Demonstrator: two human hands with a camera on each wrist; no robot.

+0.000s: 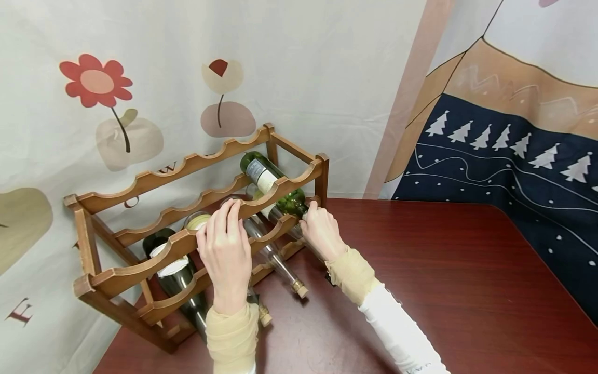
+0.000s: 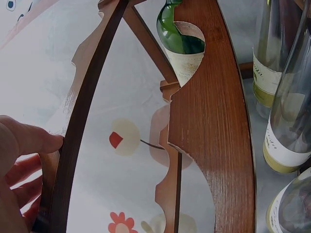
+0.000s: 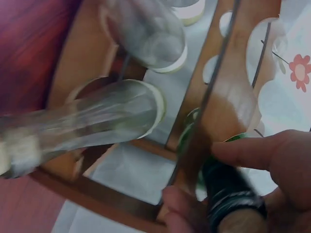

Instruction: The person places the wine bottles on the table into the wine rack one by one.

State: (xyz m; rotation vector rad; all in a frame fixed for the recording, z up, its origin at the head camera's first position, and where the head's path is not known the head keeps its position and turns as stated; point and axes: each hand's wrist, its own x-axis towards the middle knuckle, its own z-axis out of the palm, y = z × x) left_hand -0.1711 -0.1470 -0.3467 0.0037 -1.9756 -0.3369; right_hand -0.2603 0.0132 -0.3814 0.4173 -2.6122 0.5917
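Note:
A wooden wine rack (image 1: 205, 223) stands on the table against the fabric backdrop. My left hand (image 1: 227, 249) grips its upper front rail, and the left wrist view shows the thumb and fingers (image 2: 26, 187) on either side of the wood. At the right end of the top tier lies a green wine bottle (image 1: 263, 174) with a pale label. My right hand (image 1: 321, 228) holds this bottle by its neck; in the right wrist view the dark neck wrap (image 3: 231, 189) and cork show between thumb and fingers.
Lower in the rack lie several more bottles, among them a dark bottle (image 1: 175, 267) at the left and a clear corked bottle (image 1: 275, 257) whose neck sticks out over the reddish-brown table (image 1: 420, 259). A dark patterned cloth (image 1: 509, 150) hangs at the right.

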